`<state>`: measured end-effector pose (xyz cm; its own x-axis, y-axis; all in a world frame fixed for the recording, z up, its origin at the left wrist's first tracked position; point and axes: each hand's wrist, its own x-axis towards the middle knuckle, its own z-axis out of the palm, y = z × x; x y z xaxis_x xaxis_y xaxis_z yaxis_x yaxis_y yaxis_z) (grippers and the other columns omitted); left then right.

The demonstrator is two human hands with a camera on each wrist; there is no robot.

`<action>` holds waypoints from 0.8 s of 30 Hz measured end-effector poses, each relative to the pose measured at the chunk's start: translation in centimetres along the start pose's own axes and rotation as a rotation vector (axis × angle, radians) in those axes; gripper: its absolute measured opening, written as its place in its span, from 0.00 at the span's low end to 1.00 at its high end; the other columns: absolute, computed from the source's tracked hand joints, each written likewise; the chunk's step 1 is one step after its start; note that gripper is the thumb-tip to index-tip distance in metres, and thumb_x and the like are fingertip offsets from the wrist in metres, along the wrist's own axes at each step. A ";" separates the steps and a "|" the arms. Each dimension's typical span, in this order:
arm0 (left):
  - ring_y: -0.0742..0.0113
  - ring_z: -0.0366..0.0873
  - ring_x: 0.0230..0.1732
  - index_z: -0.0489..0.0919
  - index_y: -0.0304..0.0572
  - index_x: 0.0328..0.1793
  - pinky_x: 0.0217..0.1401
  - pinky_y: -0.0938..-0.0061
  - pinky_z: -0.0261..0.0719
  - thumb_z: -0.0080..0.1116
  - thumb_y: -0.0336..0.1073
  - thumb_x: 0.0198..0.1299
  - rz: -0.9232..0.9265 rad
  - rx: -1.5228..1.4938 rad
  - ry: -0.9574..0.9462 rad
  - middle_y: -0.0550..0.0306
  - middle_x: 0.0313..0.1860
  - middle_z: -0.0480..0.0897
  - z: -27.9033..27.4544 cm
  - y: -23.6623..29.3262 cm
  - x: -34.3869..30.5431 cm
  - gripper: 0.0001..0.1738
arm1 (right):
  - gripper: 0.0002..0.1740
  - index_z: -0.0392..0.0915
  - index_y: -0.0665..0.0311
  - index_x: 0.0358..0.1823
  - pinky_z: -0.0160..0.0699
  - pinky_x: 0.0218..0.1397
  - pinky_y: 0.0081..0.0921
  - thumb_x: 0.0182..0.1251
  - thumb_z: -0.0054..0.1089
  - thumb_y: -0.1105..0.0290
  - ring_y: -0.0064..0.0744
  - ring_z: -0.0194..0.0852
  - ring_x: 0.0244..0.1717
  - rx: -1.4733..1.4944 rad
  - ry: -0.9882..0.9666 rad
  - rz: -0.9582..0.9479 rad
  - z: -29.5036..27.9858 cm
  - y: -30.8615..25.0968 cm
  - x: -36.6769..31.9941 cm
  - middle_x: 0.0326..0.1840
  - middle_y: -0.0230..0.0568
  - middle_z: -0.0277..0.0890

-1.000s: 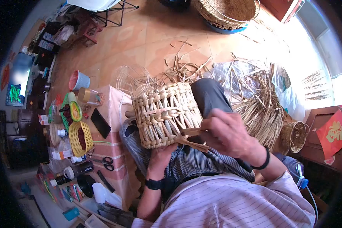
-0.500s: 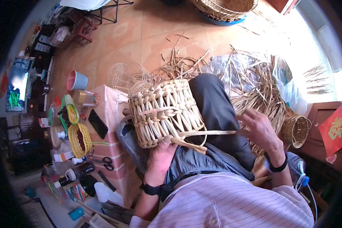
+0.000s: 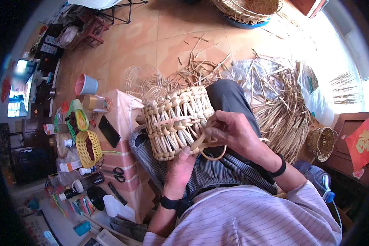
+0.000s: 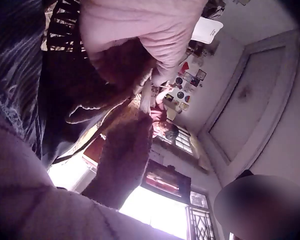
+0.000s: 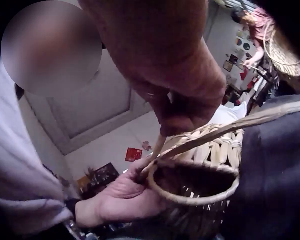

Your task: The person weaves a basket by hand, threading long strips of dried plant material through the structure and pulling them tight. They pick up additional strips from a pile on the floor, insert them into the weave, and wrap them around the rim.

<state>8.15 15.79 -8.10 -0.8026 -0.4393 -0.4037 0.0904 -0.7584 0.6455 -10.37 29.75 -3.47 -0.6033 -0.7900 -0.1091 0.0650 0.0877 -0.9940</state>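
A pale basket of woven plant strips [image 3: 178, 123] lies tilted on the lap. My left hand [image 3: 179, 170] grips its near edge, thumb on top by the strip ends and the fingers hidden underneath. Right by that thumb, my right hand [image 3: 240, 135] pinches a flat plant strip between thumb and forefinger. Below the fingers the strip bends into a loose loop [image 3: 213, 158]. The right wrist view shows the loop [image 5: 202, 201] hanging beside the left hand [image 5: 122, 202], with the long strip [image 5: 262, 117] running off over the dark trouser leg.
Dried strips [image 3: 281, 127] are heaped on the floor at right, near a small basket [image 3: 320, 144]. On the left, a cloth-covered table holds a phone [image 3: 109, 131], scissors [image 3: 118, 174] and a yellow basket [image 3: 88, 149]. Another person [image 5: 260, 32] appears in the right wrist view.
My right hand first moved out to the right, drawing the strip away from the basket, then came back to the edge and pinched it there. The left hand kept its hold.
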 end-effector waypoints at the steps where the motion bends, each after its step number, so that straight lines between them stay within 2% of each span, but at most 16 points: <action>1: 0.56 0.67 0.82 0.59 0.55 0.89 0.86 0.50 0.65 0.76 0.35 0.65 -0.020 -0.010 -0.015 0.58 0.82 0.68 -0.2 0.1 0.0 0.50 | 0.10 0.81 0.70 0.42 0.84 0.39 0.39 0.70 0.71 0.71 0.53 0.86 0.37 -0.123 0.022 -0.100 0.3 0.4 0.6 0.35 0.52 0.82; 3: 0.57 0.67 0.81 0.59 0.54 0.89 0.86 0.51 0.65 0.76 0.35 0.65 -0.039 0.001 -0.045 0.58 0.82 0.69 -0.4 0.1 0.1 0.50 | 0.11 0.81 0.69 0.43 0.84 0.39 0.42 0.66 0.72 0.71 0.56 0.84 0.38 -0.368 0.057 -0.300 1.1 0.9 1.3 0.37 0.51 0.80; 7: 0.59 0.67 0.81 0.60 0.50 0.88 0.86 0.53 0.66 0.76 0.34 0.65 -0.022 0.055 -0.036 0.58 0.81 0.69 -0.3 -0.6 0.4 0.48 | 0.15 0.78 0.65 0.48 0.84 0.39 0.48 0.63 0.71 0.71 0.60 0.83 0.40 -0.592 0.037 -0.419 2.1 -0.1 2.0 0.38 0.50 0.76; 9: 0.60 0.69 0.79 0.61 0.44 0.86 0.84 0.56 0.69 0.76 0.33 0.66 0.046 0.024 -0.067 0.56 0.80 0.70 0.1 -0.8 0.5 0.47 | 0.16 0.78 0.65 0.49 0.84 0.41 0.47 0.62 0.72 0.70 0.60 0.83 0.40 -0.587 -0.013 -0.398 2.5 -0.7 2.1 0.39 0.50 0.77; 12: 0.61 0.74 0.75 0.62 0.41 0.85 0.80 0.61 0.75 0.75 0.32 0.67 0.040 0.050 -0.045 0.54 0.77 0.73 0.0 -1.1 0.5 0.44 | 0.17 0.78 0.65 0.49 0.84 0.42 0.47 0.62 0.74 0.70 0.59 0.83 0.40 -0.553 -0.061 -0.388 3.0 -0.5 2.0 0.41 0.50 0.78; 13: 0.63 0.78 0.70 0.66 0.39 0.82 0.74 0.66 0.82 0.75 0.32 0.67 0.060 0.065 -0.037 0.53 0.73 0.77 0.4 -0.9 0.5 0.41 | 0.18 0.78 0.65 0.50 0.85 0.42 0.47 0.62 0.74 0.69 0.59 0.83 0.40 -0.537 -0.070 -0.386 3.0 -0.3 1.9 0.41 0.50 0.78; 16: 0.65 0.82 0.65 0.71 0.39 0.78 0.69 0.70 0.84 0.76 0.33 0.66 0.099 0.171 -0.008 0.54 0.68 0.80 0.5 -0.7 0.6 0.36 | 0.18 0.78 0.65 0.50 0.85 0.43 0.46 0.63 0.74 0.70 0.58 0.83 0.39 -0.623 -0.079 -0.415 3.2 -0.6 1.7 0.42 0.49 0.79; 17: 0.67 0.83 0.61 0.75 0.38 0.74 0.66 0.72 0.85 0.76 0.32 0.65 0.065 0.165 0.022 0.56 0.64 0.83 0.4 -0.8 0.5 0.33 | 0.18 0.81 0.65 0.51 0.86 0.46 0.40 0.61 0.75 0.78 0.52 0.86 0.44 -0.652 -0.082 -0.385 3.3 -1.2 1.4 0.43 0.47 0.81; 20: 0.69 0.84 0.58 0.76 0.38 0.73 0.64 0.73 0.86 0.76 0.32 0.65 0.039 0.182 -0.022 0.57 0.62 0.84 -0.6 -0.8 0.7 0.31 | 0.15 0.81 0.66 0.50 0.85 0.46 0.40 0.63 0.73 0.78 0.52 0.85 0.43 -0.671 -0.063 -0.345 3.4 -0.6 1.0 0.43 0.47 0.80; 24: 0.70 0.84 0.57 0.78 0.39 0.71 0.60 0.74 0.85 0.76 0.35 0.67 0.135 0.169 0.017 0.57 0.61 0.85 0.8 -0.8 0.4 0.29 | 0.11 0.82 0.66 0.48 0.84 0.44 0.40 0.65 0.71 0.77 0.51 0.83 0.41 -0.653 -0.057 -0.341 3.4 0.2 0.0 0.42 0.46 0.80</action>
<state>7.35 16.60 -8.26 -0.7798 -0.5403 -0.3162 0.0951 -0.6015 0.7932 -7.69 27.74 -3.70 -0.4623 -0.8665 0.1882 -0.6160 0.1611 -0.7711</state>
